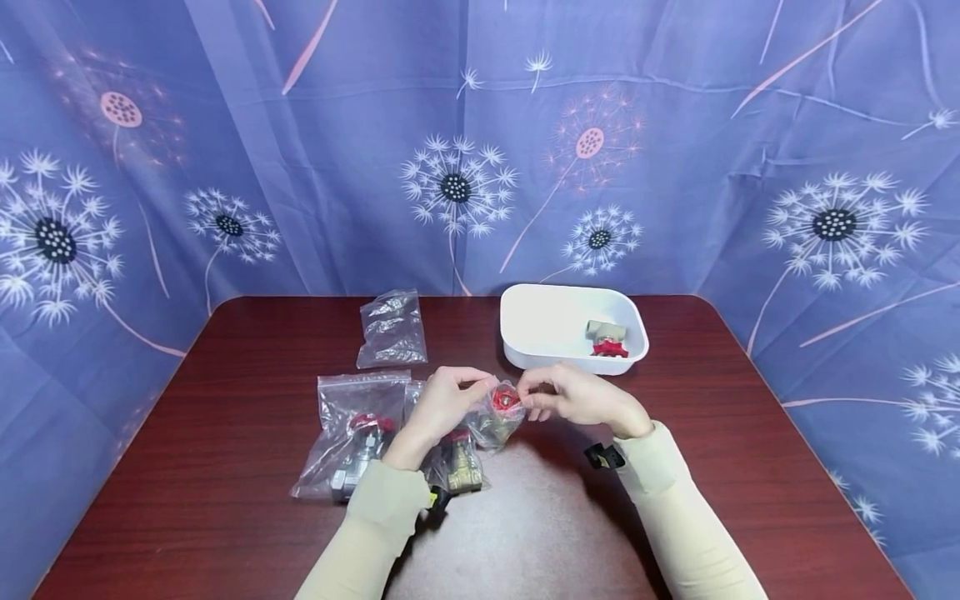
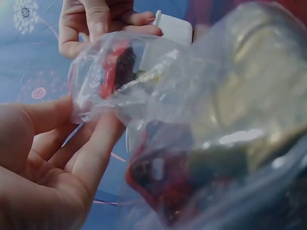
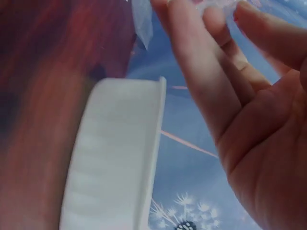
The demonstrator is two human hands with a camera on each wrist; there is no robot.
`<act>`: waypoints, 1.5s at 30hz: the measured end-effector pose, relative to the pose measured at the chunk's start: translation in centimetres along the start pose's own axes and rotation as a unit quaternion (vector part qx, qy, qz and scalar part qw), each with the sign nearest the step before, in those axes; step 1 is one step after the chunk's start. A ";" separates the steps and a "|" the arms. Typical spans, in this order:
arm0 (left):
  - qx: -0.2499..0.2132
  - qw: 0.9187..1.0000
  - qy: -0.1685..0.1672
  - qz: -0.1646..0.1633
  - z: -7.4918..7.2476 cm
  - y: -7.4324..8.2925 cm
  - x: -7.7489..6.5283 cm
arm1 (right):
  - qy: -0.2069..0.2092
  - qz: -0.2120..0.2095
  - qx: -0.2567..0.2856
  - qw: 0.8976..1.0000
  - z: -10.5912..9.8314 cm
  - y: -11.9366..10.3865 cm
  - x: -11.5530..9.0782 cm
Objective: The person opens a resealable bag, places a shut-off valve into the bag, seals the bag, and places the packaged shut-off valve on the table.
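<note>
In the head view my left hand point(image 1: 447, 402) pinches the upper edge of a clear plastic bag point(image 1: 491, 427) between thumb and fingers. My right hand point(image 1: 576, 395) pinches the opposite side of that edge. Inside the bag is a brass-coloured valve with a red handwheel point(image 1: 507, 398), which faces up at the bag's mouth. In the left wrist view the left hand point(image 2: 57, 158) and right hand point(image 2: 108, 21) hold the bag's rim from two sides, around the red handwheel point(image 2: 115, 69). The right wrist view shows the right hand's point(image 3: 240, 86) fingertips meeting the plastic at the top edge.
A white tub point(image 1: 543, 362) holds another valve with a red handwheel point(image 1: 609, 346). At the left lie a bagged silver valve point(image 1: 358, 468) and a bagged brass valve point(image 1: 463, 468). A flat, clear bag point(image 1: 393, 329) lies behind them. A patterned cloth point(image 1: 375, 167) hangs around the table.
</note>
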State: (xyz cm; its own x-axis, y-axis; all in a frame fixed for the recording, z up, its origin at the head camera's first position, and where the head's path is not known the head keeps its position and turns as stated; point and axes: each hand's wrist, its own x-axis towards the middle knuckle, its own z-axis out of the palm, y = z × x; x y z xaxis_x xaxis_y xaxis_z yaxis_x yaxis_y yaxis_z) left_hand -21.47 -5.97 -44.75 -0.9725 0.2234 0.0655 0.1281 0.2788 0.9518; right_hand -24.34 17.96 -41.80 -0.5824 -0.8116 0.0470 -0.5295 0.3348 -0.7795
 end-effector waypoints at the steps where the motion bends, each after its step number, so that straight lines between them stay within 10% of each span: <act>1: -0.006 1.000 0.005 0.001 0.0 0.0 0.0 | 0.004 0.004 0.014 1.000 -0.2 -0.1 -0.1; 13: -0.113 0.990 0.083 0.035 -0.3 0.4 0.2 | 0.131 -0.031 -0.056 0.989 -2.0 -0.9 -1.1; 21: -0.209 0.975 0.034 0.075 -0.1 0.6 0.2 | 0.195 -0.014 -0.021 0.980 -2.3 -1.9 -1.4; 35: -0.194 0.975 0.096 0.051 0.8 0.7 0.2 | 0.195 0.016 0.009 0.981 -1.6 -0.1 -0.3; 45: -0.166 0.982 0.075 0.056 0.7 0.7 0.3 | 0.153 -0.004 -0.130 0.980 -0.7 -1.4 1.1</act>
State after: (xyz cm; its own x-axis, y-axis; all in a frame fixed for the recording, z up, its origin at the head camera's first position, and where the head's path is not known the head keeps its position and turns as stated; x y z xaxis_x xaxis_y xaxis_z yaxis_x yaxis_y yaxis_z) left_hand -21.56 -5.07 -44.29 -0.9767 0.0874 0.1958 0.1905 -0.0658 0.9795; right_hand -24.68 16.95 -40.16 -0.7140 -0.6463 0.2694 -0.6512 0.4716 -0.5946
